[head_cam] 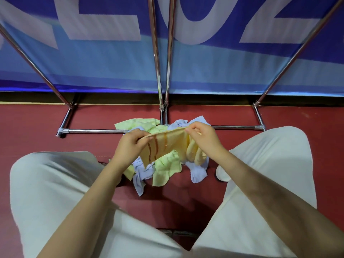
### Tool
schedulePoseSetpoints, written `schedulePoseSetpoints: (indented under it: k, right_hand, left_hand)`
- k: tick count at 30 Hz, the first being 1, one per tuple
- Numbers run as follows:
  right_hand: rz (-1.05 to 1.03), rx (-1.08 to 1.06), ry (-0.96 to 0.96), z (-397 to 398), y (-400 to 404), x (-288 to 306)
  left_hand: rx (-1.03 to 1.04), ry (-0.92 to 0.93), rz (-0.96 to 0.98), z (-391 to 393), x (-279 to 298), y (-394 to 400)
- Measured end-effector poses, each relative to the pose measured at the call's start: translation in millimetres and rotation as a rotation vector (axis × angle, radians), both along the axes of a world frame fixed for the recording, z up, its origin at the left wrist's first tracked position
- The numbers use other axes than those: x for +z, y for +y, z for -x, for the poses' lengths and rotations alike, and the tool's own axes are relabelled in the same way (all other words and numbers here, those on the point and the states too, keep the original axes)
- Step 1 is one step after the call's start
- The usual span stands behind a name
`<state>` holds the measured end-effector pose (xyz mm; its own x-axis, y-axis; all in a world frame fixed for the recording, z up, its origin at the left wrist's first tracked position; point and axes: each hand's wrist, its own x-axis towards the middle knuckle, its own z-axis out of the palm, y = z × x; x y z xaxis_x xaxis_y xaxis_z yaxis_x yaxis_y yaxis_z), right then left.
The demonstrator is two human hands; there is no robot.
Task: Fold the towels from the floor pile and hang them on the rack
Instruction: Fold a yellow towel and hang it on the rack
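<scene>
At mid-frame, the left hand (130,144) and right hand (202,135) each pinched a corner of the yellow towel (163,146), fingers clamped, probably stretching it flat for folding above the pile (163,170).

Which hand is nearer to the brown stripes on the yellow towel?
Left. The left hand pinches the yellow towel right beside the brown stripes; the right hand grips the opposite end, farther off.

Loose off-white trousers (55,183), bare forearms, no sleeves showing.
</scene>
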<state>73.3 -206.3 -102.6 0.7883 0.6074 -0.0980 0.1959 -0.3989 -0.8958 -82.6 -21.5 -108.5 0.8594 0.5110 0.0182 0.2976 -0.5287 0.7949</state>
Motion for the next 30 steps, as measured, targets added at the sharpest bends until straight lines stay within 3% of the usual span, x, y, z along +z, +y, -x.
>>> schedulePoseSetpoints:
  k: [8, 14, 19, 25, 30]
  right_hand:
    - [0.058, -0.029, 0.046, -5, -12, -2]
    - [-0.078, -0.167, 0.427, -7, -9, -8]
    - [-0.372, -0.127, 0.673, 6, 0, 9]
    - [-0.462, -0.053, 0.623, 17, 13, 19]
    - [-0.321, 0.005, 0.373, 17, 24, 21]
  left_hand:
    - [0.242, -0.157, 0.447, -8, 5, -6]
    - [0.313, -0.181, 0.648, -17, -3, -35]
    - [0.376, -0.162, 0.725, -29, 4, -68]
    - [0.317, -0.264, 0.920, -42, 5, -83]
    - [0.365, -0.273, 0.986, -52, 3, -71]
